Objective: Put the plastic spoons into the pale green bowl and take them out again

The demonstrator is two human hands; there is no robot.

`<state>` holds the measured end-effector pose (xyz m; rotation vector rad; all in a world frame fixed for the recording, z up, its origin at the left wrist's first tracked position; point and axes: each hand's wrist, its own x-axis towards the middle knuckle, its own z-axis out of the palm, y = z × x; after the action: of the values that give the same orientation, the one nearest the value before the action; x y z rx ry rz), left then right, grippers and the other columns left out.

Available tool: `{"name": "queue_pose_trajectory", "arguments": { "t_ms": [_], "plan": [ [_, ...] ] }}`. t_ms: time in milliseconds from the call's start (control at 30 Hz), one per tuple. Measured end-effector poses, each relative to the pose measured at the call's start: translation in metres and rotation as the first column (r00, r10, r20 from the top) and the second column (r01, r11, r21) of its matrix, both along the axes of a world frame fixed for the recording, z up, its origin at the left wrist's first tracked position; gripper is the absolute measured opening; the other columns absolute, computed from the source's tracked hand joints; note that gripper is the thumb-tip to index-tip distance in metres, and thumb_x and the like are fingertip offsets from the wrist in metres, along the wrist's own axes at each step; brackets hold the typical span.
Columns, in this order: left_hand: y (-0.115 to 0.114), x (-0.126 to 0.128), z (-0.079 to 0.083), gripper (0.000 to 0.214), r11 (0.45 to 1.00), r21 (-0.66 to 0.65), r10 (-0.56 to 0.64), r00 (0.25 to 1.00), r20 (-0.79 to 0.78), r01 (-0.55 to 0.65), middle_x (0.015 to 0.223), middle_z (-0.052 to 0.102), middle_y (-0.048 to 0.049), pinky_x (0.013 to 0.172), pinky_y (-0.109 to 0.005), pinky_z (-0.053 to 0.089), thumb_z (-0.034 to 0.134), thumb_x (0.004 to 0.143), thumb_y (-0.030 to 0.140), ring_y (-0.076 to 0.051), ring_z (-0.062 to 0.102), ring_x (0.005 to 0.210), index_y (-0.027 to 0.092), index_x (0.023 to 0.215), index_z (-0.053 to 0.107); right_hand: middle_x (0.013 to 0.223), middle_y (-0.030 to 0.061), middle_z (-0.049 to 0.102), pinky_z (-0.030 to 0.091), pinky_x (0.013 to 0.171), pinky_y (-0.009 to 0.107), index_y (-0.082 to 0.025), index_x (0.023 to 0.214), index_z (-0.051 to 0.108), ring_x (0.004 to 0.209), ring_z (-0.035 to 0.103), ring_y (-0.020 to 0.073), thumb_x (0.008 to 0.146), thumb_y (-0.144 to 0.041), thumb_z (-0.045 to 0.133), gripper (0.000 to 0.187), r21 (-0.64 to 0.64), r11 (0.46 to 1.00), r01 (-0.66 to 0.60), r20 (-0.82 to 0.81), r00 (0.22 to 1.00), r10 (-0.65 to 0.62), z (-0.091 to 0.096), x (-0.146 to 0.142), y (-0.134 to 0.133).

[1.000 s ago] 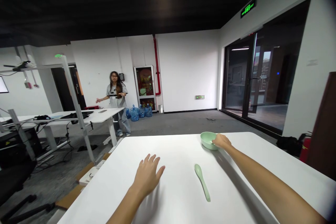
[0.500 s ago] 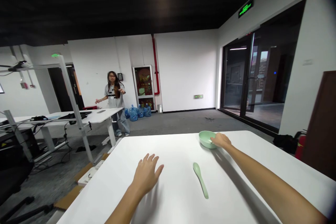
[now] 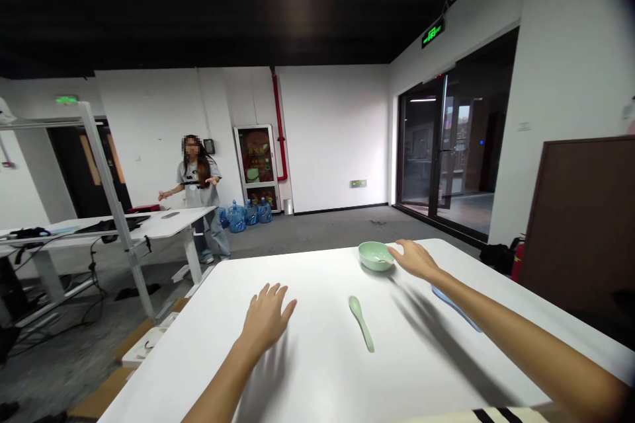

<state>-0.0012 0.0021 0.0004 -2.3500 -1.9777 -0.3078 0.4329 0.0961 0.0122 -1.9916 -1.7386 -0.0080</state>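
A light green bowl [image 3: 372, 266] stands upright near the far edge of the white table [image 3: 317, 357]. My right hand [image 3: 415, 259] is just to the right of its rim, fingers apart and holding nothing; whether the thumb still touches the rim I cannot tell. Closer to me lies a light green spoon [image 3: 361, 324], its bowl end pointing away. Left of the spoon my left hand [image 3: 266, 317] hovers over the table, fingers spread, with nothing in it. Partly covered by my right forearm is a long blue thing [image 3: 455, 307] on the table.
Cream cloth with black stripes [image 3: 489, 415] shows at the bottom edge. Open cardboard boxes [image 3: 133, 344] are on the floor to the left. A person [image 3: 198, 192] stands beyond another white table, near blue water jugs [image 3: 237, 218]. A brown panel [image 3: 580, 225] stands at right.
My right hand has let go of the bowl's rim and moved slightly off to its right. The view has turned right, revealing the blue thing and the striped cloth.
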Motion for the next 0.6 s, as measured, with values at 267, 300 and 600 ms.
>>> {"name": "queue_pose_trajectory", "arguments": {
  "t_ms": [267,300,600],
  "plan": [
    [-0.001,0.002,0.002,0.058,1.0,0.004,0.015,0.999,-0.037,-0.015,0.162,0.053,-0.0127,0.123,-0.054,0.039,0.037,0.106,0.049,-0.037,0.04,0.155,0.019,0.152,0.056,0.163,0.0189,0.049,0.038,0.121,0.047,-0.011,0.155,0.054,0.152,0.044,0.0354,0.101,-0.06,0.041,0.074,-0.016,0.999,-0.05,0.037,0.998,0.05,-0.032,0.009,-0.049],
    [-0.002,0.002,0.002,0.058,1.0,0.003,0.015,0.999,-0.042,-0.015,0.162,0.053,-0.0123,0.123,-0.053,0.039,0.036,0.106,0.049,-0.037,0.039,0.156,0.019,0.152,0.056,0.164,0.0189,0.047,0.038,0.122,0.049,-0.011,0.156,0.053,0.153,0.043,0.0356,0.101,-0.061,0.041,0.075,-0.034,0.998,-0.051,0.043,0.998,0.052,-0.036,0.009,-0.052],
    [-0.004,0.003,0.004,0.062,1.0,-0.02,0.018,0.998,-0.056,-0.019,0.164,0.051,-0.0124,0.124,-0.054,0.038,0.034,0.106,0.049,-0.038,0.038,0.156,0.016,0.154,0.054,0.169,0.0174,0.039,0.036,0.123,0.048,-0.015,0.164,0.043,0.156,0.038,0.0339,0.102,-0.058,0.041,0.075,-0.175,0.982,-0.075,0.092,0.991,0.092,-0.054,0.005,-0.066]
  ]
}}
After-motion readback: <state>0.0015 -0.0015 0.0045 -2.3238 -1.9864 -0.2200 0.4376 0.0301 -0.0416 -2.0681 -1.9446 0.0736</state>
